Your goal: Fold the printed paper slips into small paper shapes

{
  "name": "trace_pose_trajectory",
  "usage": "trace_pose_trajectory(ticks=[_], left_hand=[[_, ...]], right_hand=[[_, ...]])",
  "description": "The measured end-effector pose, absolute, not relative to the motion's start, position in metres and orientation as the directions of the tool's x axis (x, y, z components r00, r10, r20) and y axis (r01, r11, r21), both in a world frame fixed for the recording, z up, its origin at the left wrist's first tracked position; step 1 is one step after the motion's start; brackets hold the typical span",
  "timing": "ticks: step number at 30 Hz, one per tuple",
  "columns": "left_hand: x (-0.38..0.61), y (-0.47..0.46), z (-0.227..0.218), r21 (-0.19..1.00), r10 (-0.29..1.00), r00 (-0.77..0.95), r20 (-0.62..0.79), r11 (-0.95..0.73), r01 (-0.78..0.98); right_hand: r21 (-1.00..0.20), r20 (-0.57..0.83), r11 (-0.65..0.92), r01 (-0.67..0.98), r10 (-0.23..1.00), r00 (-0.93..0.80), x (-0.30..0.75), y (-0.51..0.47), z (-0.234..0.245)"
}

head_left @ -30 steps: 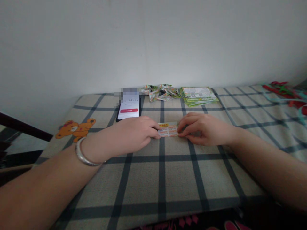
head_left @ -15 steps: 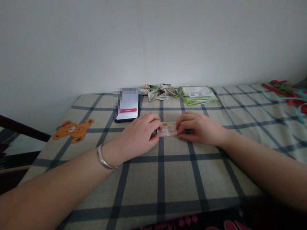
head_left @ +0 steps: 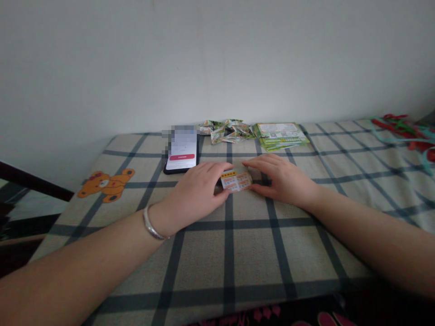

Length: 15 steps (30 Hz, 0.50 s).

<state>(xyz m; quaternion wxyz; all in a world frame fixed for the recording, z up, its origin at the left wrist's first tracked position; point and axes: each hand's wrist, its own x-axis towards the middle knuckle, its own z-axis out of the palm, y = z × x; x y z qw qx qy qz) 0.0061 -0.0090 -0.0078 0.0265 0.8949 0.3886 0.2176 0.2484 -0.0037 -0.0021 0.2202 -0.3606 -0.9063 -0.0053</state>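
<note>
A small card (head_left: 237, 182), white with orange print and a yellow band along its top left, lies between my two hands at the middle of the table. My left hand (head_left: 202, 183) is closed around its left end, thumb at the lower edge and fingers at the upper. At the other end, my right hand (head_left: 282, 179) has its fingers apart from its thumb. The right thumb tip is by the card's lower right corner; whether it touches, I cannot tell. A silver bangle (head_left: 151, 224) circles my left wrist.
A phone (head_left: 181, 151) with a lit screen lies beyond my left hand. Several crumpled foil packets (head_left: 226, 131) and a pile of green printed sheets (head_left: 282, 135) are along the wall. A bear patch (head_left: 107, 184) is at left, red and teal ribbons (head_left: 401, 131) at right, on the checked tablecloth (head_left: 258, 253).
The card has turned slightly and its yellow band shows more. My right fingers have spread away from its right end. My left hand has shifted a little to the right.
</note>
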Motion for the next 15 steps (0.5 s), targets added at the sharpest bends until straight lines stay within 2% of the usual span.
trace_pose_trajectory(ticks=[4, 11, 15], left_hand=[[0.007, -0.008, -0.005, 0.258, 0.675, 0.590, 0.442, -0.726, 0.637], [0.008, -0.011, 0.001, 0.207, 0.582, 0.610, 0.538, -0.793, 0.574], [0.009, -0.013, 0.004, 0.205, 0.533, 0.626, 0.569, -0.829, 0.519]], right_hand=[[-0.121, 0.455, 0.759, 0.640, 0.615, -0.643, 0.248, -0.003, -0.002], [-0.115, 0.539, 0.740, 0.663, 0.607, -0.584, 0.247, 0.000, -0.001], [-0.157, 0.549, 0.714, 0.682, 0.637, -0.541, 0.246, -0.002, 0.001]])
